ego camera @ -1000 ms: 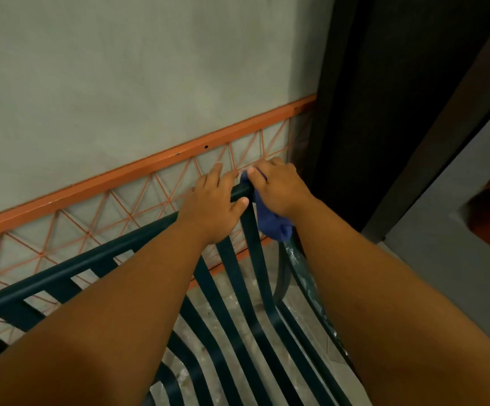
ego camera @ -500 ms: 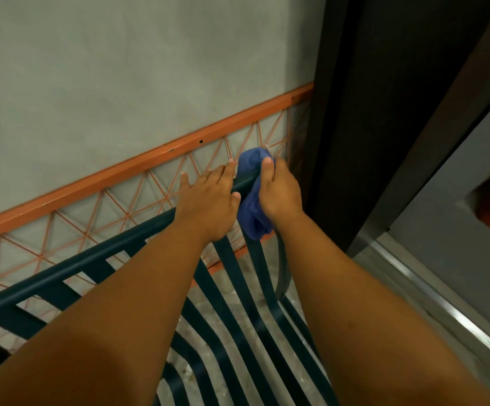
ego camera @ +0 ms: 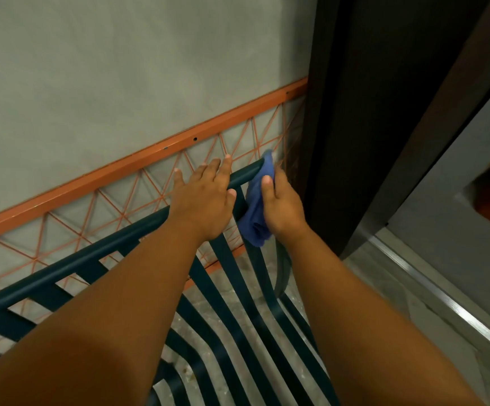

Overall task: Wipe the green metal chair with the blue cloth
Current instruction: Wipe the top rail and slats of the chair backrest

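The green metal chair fills the lower half of the view, its round top rail running from lower left up to the right and its flat slats curving down to the seat. My left hand lies flat over the top rail with its fingers spread, gripping nothing. My right hand presses the bunched blue cloth against the right end of the rail and the outermost slat. Part of the cloth is hidden under my palm.
An orange metal lattice frame stands right behind the chair against a grey wall. A dark door frame rises just right of the cloth, with a metal floor track below it. Speckled floor shows between the slats.
My right hand has slid the cloth from on top of the rail's end down its right side. My left hand has flattened and spread its fingers. The camera has tilted slightly.
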Tool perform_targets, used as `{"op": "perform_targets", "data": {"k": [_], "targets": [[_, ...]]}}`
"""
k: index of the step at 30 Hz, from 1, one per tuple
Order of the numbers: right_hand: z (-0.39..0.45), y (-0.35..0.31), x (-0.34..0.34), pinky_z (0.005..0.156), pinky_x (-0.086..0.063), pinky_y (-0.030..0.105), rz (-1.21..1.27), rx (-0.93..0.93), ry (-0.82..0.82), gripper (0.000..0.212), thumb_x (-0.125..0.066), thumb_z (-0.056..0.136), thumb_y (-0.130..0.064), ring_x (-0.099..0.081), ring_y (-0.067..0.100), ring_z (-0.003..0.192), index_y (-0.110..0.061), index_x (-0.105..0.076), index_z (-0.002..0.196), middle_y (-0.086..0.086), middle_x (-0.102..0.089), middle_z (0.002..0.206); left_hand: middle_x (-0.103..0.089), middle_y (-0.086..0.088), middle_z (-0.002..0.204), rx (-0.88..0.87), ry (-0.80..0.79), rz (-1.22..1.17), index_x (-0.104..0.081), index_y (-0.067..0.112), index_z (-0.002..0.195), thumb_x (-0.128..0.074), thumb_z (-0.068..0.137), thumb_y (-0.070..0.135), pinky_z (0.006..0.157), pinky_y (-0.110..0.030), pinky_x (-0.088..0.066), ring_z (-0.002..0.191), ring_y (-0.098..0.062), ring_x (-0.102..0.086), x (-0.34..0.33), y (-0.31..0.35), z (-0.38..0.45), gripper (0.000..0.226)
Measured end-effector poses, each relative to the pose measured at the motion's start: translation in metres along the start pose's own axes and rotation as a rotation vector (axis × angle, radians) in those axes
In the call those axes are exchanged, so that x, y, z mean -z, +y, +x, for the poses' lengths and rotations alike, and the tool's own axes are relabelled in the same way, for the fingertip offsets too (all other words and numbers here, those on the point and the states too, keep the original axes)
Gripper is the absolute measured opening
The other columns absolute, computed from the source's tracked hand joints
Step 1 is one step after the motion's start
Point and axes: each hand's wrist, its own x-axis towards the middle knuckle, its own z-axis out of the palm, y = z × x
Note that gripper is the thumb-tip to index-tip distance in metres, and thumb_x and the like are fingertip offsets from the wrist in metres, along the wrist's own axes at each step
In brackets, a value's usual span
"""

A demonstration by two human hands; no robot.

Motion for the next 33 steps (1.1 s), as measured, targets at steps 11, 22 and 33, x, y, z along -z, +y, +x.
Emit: {"op": "perform_targets", "data": {"k": [11, 22, 33], "targets": [[-0.001, -0.009, -0.030, 0.095, -0.040, 0.041, -0.471, 0.132, 0.359, 0.050, -0.057, 0.092, -0.028, -0.049, 0.032, 0.111, -0.001, -0.040, 0.131, 0.018, -0.053, 0.122, -0.013, -0.002, 0.159, -0.002, 0.006, 0.012, 0.004, 0.021, 0.151, -0.024, 0.100, 0.037, 0.115, -0.057, -0.005, 0.146, -0.021, -0.014, -0.001, 0.001, -0.002, 0.061], [-0.022, 0.037, -0.001, 0.079, -0.050, 0.032, -0.379, -0.136, -0.026, 0.028, -0.055, 0.094, -0.028, -0.061, 0.022, 0.094, -0.014, -0.043, 0.116, 0.004, -0.058, 0.099, -0.016, -0.001, 0.159, -0.010, 0.023, -0.009, 0.001, 0.021, 0.151, -0.024, 0.099, 0.038, 0.115, -0.057, -0.006, 0.145, -0.022, -0.016, -0.002, -0.001, -0.002, 0.060], [0.001, -0.029, -0.007, 0.101, -0.038, 0.028, -0.105, 0.234, 0.132, 0.040, -0.038, 0.102, -0.027, -0.050, 0.014, 0.118, -0.018, -0.040, 0.141, 0.002, -0.054, 0.129, -0.012, -0.001, 0.160, -0.004, 0.041, 0.018, -0.001, 0.022, 0.151, -0.025, 0.099, 0.038, 0.114, -0.058, -0.006, 0.145, -0.022, -0.017, -0.005, 0.002, -0.001, 0.060]]}}
